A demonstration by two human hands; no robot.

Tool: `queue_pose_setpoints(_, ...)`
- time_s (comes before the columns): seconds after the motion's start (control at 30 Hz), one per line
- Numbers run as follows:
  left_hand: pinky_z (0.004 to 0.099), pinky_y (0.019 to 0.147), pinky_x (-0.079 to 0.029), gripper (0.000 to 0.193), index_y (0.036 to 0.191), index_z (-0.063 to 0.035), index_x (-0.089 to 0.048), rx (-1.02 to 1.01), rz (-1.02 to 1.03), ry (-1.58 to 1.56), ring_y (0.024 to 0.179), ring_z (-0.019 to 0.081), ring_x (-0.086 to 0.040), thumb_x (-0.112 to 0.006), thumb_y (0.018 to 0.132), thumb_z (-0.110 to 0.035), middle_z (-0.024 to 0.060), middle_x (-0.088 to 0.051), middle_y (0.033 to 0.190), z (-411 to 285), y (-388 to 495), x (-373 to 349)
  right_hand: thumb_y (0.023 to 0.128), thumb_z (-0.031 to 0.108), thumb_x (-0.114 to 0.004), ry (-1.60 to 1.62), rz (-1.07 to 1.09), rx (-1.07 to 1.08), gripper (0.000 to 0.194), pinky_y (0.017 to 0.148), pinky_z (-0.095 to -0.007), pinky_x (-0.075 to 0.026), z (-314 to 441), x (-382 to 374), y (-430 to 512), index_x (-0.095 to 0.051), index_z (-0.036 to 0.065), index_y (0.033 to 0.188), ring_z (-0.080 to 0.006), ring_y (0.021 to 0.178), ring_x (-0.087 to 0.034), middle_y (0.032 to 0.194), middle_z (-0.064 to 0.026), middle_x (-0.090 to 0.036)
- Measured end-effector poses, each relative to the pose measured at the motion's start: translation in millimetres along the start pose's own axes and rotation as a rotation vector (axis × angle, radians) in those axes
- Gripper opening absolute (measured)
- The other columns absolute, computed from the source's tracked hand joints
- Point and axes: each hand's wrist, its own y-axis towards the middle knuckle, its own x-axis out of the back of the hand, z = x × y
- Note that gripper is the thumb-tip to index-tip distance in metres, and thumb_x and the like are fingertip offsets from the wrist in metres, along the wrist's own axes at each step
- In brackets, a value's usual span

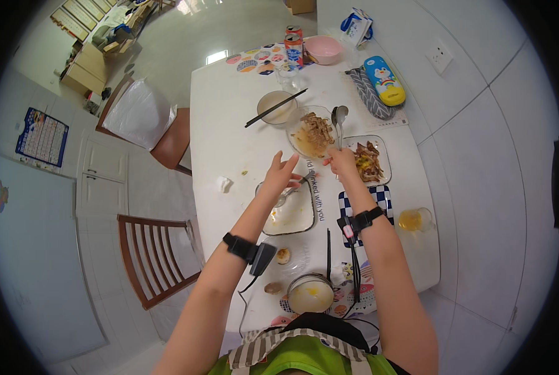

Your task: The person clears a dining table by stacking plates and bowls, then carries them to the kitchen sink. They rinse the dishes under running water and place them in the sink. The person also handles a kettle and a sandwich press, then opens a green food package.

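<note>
My right hand [343, 163] is closed around the handles of two metal spoons [340, 115], whose bowls point away from me. It is between a glass bowl of shredded meat in broth [312, 136] and a rectangular plate of meat strips [368, 161]. My left hand [282, 176] hovers with fingers apart, seemingly holding nothing. Below it lies a white rectangular plate with a dark rim [289, 220], smeared with yellow food bits. A utensil with a grey handle [303, 182] rests across that plate, partly hidden by my left hand.
Black chopsticks [275, 108] cross a far bowl [272, 101]. Drink cans [293, 49], a pink bowl [324, 49] and a pencil case [385, 80] stand farther back. A glass of yellow drink [413, 220] is at right. Near me are a dirty bowl [311, 297] and chopsticks [328, 253].
</note>
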Motion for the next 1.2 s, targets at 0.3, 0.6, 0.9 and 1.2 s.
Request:
queue_pose_setpoints(0.3, 0.0360, 0.047, -0.056, 0.039, 0.117, 0.0102, -0.033, -0.008, 0.087, -0.024, 0.059, 0.0317, -0.064, -0.039, 0.081, -0.003, 0.0253, -0.054, 0.098, -16, 66, -61, 0.088, 0.032, -0.055, -0.274, -0.045, 0.134, 0.034, 0.041, -0.0267, -0.033, 27, 46, -62, -0.056, 0.000, 0.078, -0.0120, 0.043, -0.045, 0.058, -0.0063, -0.057)
queue_pose_setpoints(0.6, 0.0370, 0.045, -0.055, 0.035, 0.110, 0.0150, -0.034, -0.153, 0.188, 0.766, 0.055, 0.0350, -0.066, -0.040, 0.080, -0.001, 0.0345, -0.057, 0.100, -49, 82, -102, 0.084, 0.005, -0.049, -1.227, -0.362, 0.756, 0.049, 0.072, -0.0366, -0.050, 16, 114, -75, -0.045, 0.008, 0.133, -0.0253, 0.092, -0.058, 0.100, -0.0126, -0.056)
queue_pose_setpoints(0.9, 0.0372, 0.049, -0.056, 0.045, 0.123, 0.0090, -0.027, -0.286, 0.253, 0.905, 0.055, 0.0349, -0.065, -0.039, 0.080, 0.001, 0.0349, -0.056, 0.102, -36, 103, -128, 0.077, 0.003, -0.054, -1.560, -0.478, 0.704, 0.049, 0.054, -0.0344, -0.051, 6, 137, -54, -0.051, 0.010, 0.126, -0.0252, 0.061, -0.059, 0.092, -0.0112, -0.057)
queue_pose_setpoints(1.2, 0.0316, 0.058, -0.057, 0.058, 0.142, -0.0043, -0.011, -0.352, 0.359, 0.663, 0.068, 0.0258, -0.064, -0.035, 0.090, -0.001, 0.0267, -0.047, 0.126, -3, 135, -108, 0.085, 0.013, -0.051, -1.168, -0.319, 0.426, 0.041, 0.067, -0.0404, -0.051, 10, 145, -66, -0.052, 0.015, 0.127, -0.0292, 0.081, -0.063, 0.096, -0.0126, -0.061)
